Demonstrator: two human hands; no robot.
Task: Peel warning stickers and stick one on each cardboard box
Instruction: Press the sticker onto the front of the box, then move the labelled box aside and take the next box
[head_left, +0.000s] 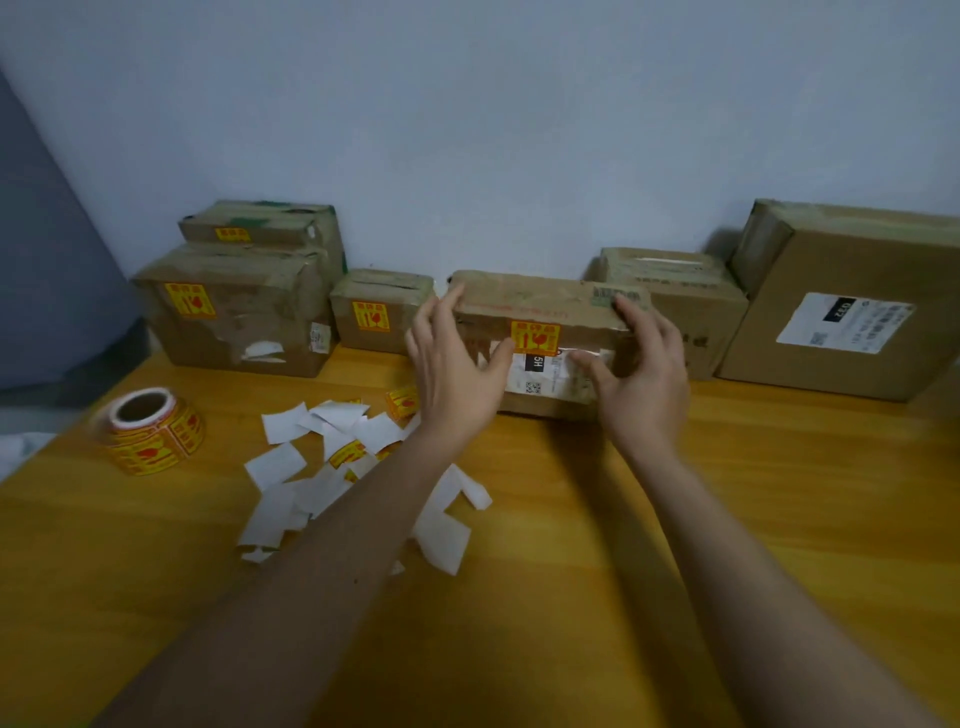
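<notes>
On the wooden table (675, 519), a row of cardboard boxes stands against the wall. At 2 o'clock is the big box (852, 306) with a white label and no sticker; beside it, at 1 o'clock, a smaller bare box (680, 296). At 10 o'clock two stacked boxes (234, 301) carry yellow stickers, and so does the small box (379, 312) at 11 o'clock.

At 12 o'clock the middle box (545, 306) already has its warning sticker (535, 335) on the front. Both hands are spread at its ends with fingers relaxed, the left hand (457, 364) and the right hand (644, 374); neither grips it, and whether they touch it I cannot tell. I judge this box is finished. The next move calls for a new sticker from the roll (150, 431) at 9 o'clock, for one of the two bare boxes.

Torn white backing papers (358, 483) lie scattered under the left arm, with a few loose stickers (402, 402) among them; they may be in the way.
</notes>
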